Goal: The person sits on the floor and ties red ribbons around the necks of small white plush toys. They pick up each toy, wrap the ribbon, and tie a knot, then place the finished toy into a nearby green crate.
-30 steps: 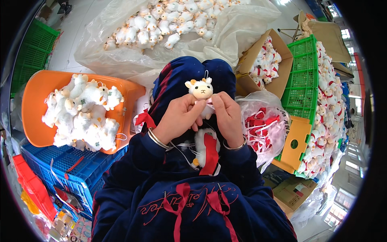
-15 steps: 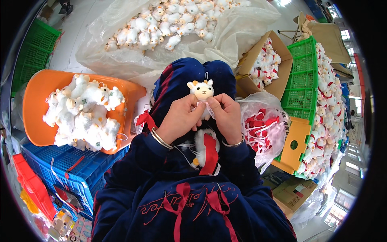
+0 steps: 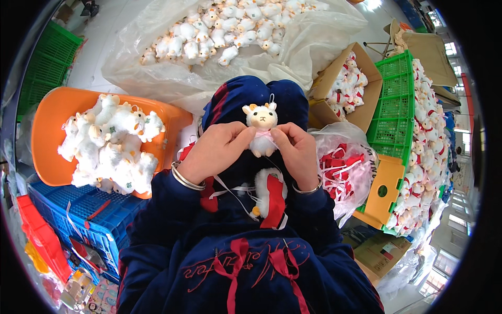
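A small white plush goat (image 3: 259,146) with a cream face and tiny orange horns stands upright over my knees, facing me. Around its neck lies a pale pink ribbon (image 3: 265,134). My left hand (image 3: 214,149) pinches the ribbon at one side of the neck, thumb and forefinger closed. On the opposite side, my right hand (image 3: 298,154) pinches the ribbon the same way. In my lap, below the hands, a second plush goat (image 3: 263,193) lies on its side with a red strip (image 3: 273,201) across it. A red piece with white ties hangs by my left wrist.
At left, an orange tub (image 3: 47,141) holds several white plush goats above a blue crate (image 3: 112,220). Ahead spreads a plastic sheet (image 3: 130,68) heaped with more. To the right are a cardboard box (image 3: 321,83), a bag of red pieces (image 3: 340,172) and a green crate (image 3: 389,99).
My hands have drawn apart to either side of the goat's neck, baring its white body and the pink ribbon. My left wrist has shifted left, uncovering red fabric and white ties.
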A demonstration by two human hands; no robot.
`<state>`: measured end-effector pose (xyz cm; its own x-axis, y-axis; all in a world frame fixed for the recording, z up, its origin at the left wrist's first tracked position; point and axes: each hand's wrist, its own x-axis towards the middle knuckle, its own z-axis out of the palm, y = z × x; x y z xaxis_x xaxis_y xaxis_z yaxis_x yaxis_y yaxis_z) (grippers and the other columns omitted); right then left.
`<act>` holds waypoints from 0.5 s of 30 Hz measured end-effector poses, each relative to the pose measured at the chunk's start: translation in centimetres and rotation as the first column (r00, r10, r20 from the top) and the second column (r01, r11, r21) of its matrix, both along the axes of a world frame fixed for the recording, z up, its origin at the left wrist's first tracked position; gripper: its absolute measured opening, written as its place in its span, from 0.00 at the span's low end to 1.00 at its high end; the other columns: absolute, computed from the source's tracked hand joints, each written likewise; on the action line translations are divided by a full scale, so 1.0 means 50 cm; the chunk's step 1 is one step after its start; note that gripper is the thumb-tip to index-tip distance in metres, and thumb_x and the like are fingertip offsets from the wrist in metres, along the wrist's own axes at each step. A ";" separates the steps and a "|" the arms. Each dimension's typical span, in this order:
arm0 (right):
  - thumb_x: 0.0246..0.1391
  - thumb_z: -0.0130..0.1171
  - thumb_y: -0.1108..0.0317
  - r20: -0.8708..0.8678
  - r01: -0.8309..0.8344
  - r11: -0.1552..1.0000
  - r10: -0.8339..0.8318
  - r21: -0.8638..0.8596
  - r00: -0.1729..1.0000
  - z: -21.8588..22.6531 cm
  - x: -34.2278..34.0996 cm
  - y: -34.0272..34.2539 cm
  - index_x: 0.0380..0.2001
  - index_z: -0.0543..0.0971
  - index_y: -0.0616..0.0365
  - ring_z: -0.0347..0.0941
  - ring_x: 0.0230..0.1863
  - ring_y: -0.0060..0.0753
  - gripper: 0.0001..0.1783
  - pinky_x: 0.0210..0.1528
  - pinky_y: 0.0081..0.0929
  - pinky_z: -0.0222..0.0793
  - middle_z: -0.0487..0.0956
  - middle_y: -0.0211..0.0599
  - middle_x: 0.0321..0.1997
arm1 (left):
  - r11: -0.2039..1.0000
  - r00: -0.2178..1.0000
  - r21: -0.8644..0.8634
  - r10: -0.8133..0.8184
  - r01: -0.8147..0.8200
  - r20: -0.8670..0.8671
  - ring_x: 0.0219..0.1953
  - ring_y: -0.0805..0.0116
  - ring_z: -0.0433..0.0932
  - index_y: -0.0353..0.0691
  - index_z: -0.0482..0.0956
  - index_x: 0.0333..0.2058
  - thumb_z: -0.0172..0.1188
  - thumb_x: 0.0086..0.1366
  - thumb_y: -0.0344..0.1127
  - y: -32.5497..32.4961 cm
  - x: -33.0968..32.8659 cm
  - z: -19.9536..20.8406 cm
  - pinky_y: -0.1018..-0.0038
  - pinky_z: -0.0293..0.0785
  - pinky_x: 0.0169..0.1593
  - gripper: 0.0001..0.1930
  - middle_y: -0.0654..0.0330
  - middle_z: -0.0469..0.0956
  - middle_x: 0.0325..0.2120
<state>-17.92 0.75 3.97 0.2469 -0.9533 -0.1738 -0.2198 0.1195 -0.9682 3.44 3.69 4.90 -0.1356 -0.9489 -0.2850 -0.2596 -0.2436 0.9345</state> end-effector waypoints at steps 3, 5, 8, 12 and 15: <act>0.65 0.64 0.69 -0.002 -0.027 1.000 0.027 0.015 1.000 0.006 0.002 0.001 0.37 0.82 0.64 0.73 0.29 0.12 0.08 0.32 0.16 0.68 0.81 0.26 0.29 | 0.987 0.964 -0.119 -0.070 0.104 0.257 0.32 0.65 0.81 0.35 0.85 0.35 0.59 0.71 0.36 -0.014 0.007 0.028 0.70 0.76 0.40 0.11 0.57 0.83 0.30; 0.65 0.64 0.70 -0.039 -0.045 0.999 0.044 -0.009 0.998 0.005 0.001 0.000 0.37 0.82 0.64 0.72 0.29 0.12 0.06 0.32 0.16 0.67 0.81 0.25 0.29 | 0.979 0.977 -0.189 -0.036 0.077 0.210 0.34 0.58 0.81 0.34 0.85 0.35 0.61 0.68 0.33 -0.016 0.008 0.019 0.66 0.76 0.41 0.08 0.54 0.83 0.31; 0.65 0.63 0.70 -0.023 -0.041 0.999 0.041 0.013 0.999 0.008 0.002 0.003 0.37 0.82 0.64 0.72 0.28 0.12 0.06 0.31 0.16 0.67 0.80 0.25 0.29 | 0.938 0.957 -0.332 0.003 0.098 0.291 0.35 0.54 0.80 0.34 0.85 0.34 0.64 0.64 0.30 -0.017 0.004 0.009 0.63 0.76 0.43 0.06 0.52 0.83 0.31; 0.65 0.63 0.71 -0.030 -0.029 1.000 0.029 0.004 0.999 0.016 0.007 0.005 0.37 0.82 0.64 0.71 0.28 0.12 0.06 0.31 0.16 0.67 0.80 0.25 0.29 | 0.908 0.904 -0.400 0.061 0.126 0.423 0.33 0.50 0.81 0.34 0.85 0.34 0.66 0.61 0.29 -0.011 -0.011 -0.001 0.63 0.77 0.41 0.05 0.53 0.83 0.31; 0.65 0.63 0.71 -0.042 -0.026 1.000 0.026 0.001 0.999 0.020 0.008 0.004 0.36 0.82 0.64 0.72 0.28 0.13 0.06 0.31 0.17 0.68 0.80 0.26 0.29 | 0.945 0.937 -0.305 -0.002 0.116 0.350 0.31 0.58 0.83 0.36 0.85 0.37 0.66 0.63 0.30 -0.018 -0.010 -0.002 0.67 0.78 0.38 0.06 0.55 0.84 0.30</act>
<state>-17.50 0.96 4.99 0.2637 -0.9467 -0.1849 -0.2635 0.1137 -0.9579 2.94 2.78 4.78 -0.1432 -0.9896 -0.0102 -0.5798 0.0755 0.8112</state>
